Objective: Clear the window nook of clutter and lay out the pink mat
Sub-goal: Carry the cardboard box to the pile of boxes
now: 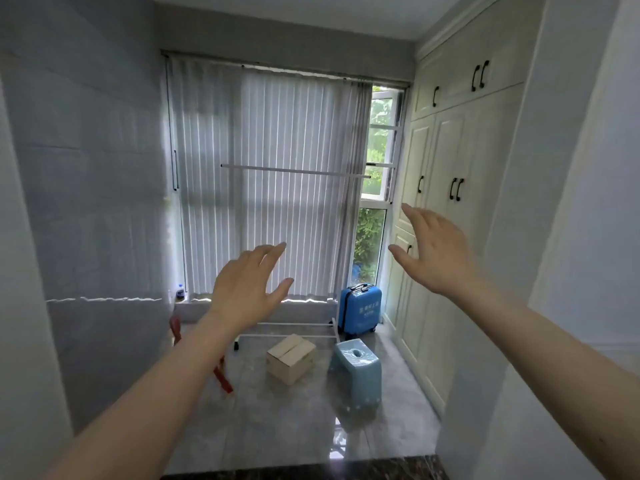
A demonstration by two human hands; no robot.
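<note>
The nook's grey tiled floor (277,417) holds clutter. A closed cardboard box (292,358) lies in the middle. A light blue plastic stool (358,370) stands to its right. Behind the stool, a blue suitcase (360,311) stands upright by the window. A white clothes rack (294,171) stands in front of the blinds. A red folded frame (221,375) leans at the left wall, partly hidden by my left arm. My left hand (242,292) and my right hand (433,251) are raised in the air, empty, fingers spread. No pink mat is in view.
Vertical blinds (270,181) cover most of the window. A small bottle (179,292) stands on the sill at the left. Cream wardrobe doors (450,202) line the right wall. A grey tiled wall (97,202) closes the left side. A dark threshold strip (311,471) runs along the bottom.
</note>
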